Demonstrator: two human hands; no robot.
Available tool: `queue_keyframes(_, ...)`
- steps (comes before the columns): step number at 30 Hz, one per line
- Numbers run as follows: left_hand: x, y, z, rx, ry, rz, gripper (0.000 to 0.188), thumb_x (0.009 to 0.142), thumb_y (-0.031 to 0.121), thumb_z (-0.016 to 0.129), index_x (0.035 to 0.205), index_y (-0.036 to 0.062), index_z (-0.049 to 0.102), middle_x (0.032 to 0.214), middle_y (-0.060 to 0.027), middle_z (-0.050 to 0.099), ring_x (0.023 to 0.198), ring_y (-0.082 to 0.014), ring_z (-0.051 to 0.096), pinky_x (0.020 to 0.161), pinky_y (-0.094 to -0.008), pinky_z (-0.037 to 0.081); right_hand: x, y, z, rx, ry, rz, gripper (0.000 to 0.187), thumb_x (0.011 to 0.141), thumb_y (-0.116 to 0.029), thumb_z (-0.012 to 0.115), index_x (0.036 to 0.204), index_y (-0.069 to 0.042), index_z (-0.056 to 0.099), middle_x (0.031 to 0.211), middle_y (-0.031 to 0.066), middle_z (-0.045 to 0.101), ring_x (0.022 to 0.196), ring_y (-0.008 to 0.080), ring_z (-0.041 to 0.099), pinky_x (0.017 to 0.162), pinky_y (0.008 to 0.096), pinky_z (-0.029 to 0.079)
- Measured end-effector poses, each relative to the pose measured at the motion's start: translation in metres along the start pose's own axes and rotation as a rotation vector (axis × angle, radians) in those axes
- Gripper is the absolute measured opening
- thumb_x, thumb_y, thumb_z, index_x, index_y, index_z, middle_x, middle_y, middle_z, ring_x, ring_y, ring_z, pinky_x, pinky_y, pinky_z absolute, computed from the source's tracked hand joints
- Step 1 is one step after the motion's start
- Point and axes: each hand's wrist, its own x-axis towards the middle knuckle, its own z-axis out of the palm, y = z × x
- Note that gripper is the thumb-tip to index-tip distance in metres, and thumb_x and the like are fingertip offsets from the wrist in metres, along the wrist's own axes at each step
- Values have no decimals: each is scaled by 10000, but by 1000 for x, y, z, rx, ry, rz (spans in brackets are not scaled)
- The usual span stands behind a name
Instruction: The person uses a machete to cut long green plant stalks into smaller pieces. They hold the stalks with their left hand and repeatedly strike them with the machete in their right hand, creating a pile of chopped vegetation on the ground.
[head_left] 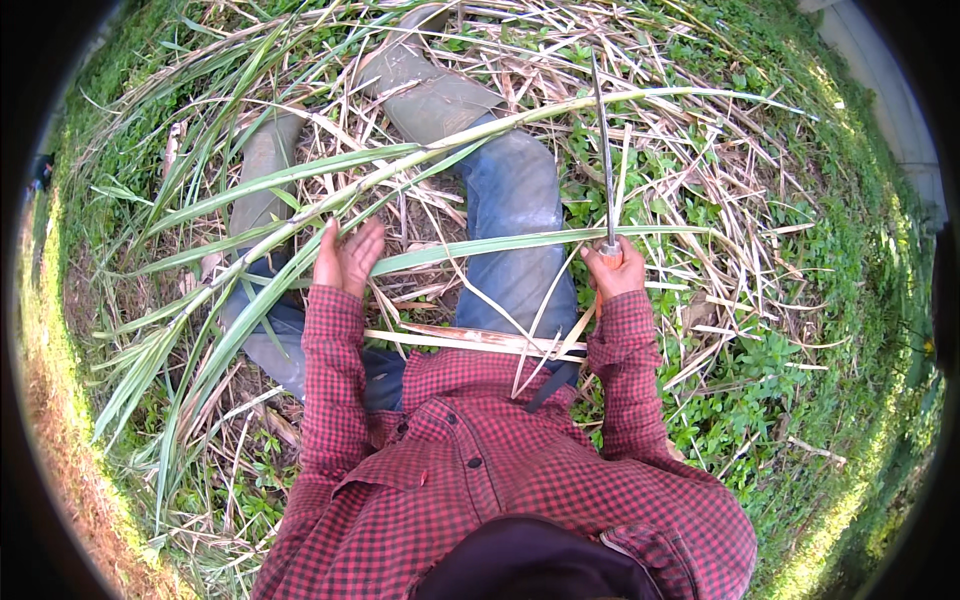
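A long green cane stalk point(408, 164) with narrow leaves runs across my legs, from low on the left up to the far right. My left hand point(350, 257) is open just below the stalk, palm showing and fingers apart, close to a green leaf. In my right hand point(618, 272) is a machete point(604, 150). Its thin dark blade points away from me, and a bit of orange handle shows at my fist. One long green leaf point(480, 246) stretches from beside my left hand to the machete, passing by the base of the blade.
My legs in blue trousers point(515, 215) and muddy boots point(425, 95) extend forward. Dry straw-coloured leaves point(730, 190) cover the ground, and pale strips point(480, 340) lie across my lap. Low green plants point(765, 375) grow at the right. A pale sheet-like edge point(885, 90) stands far right.
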Motion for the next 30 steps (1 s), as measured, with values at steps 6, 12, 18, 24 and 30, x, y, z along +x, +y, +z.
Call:
queue_keyframes(6,-77,47,21,1096,-293,460,269,920,188,538,1071,-26,596,836,-96,668,730,-128,636,680,-248,516,-2,-4,4,-38,-11,62,380,664,-261,751,894,7,611,763,99,645,693,181,620,691,317,490)
queue_keyframes(12,52,113,62,1532,-610,470,436,865,392,583,1102,27,591,1014,-113,625,958,-186,576,870,-336,437,-4,-16,13,-210,-30,3,435,649,-334,747,923,-23,619,792,140,655,741,271,643,705,351,498)
queue_keyframes(18,94,88,84,1940,-731,15,541,839,537,544,988,27,642,844,-131,662,785,-237,630,774,-362,495,-24,-38,-10,-241,-24,-91,379,678,-264,736,913,3,606,735,111,626,696,209,607,683,322,490)
queue_keyframes(24,3,75,126,2480,-561,756,458,842,428,562,1092,44,572,967,-208,618,911,-345,604,805,-459,472,-15,-40,-23,-269,-6,59,400,662,-314,735,911,-28,609,777,160,643,749,314,642,706,376,501)
queue_keyframes(30,104,94,75,1953,-653,156,474,839,417,606,1086,14,580,916,-134,636,905,-289,590,847,-435,450,-11,-39,-11,-203,-2,-57,351,709,-237,742,890,20,587,651,61,586,531,130,553,533,273,475)
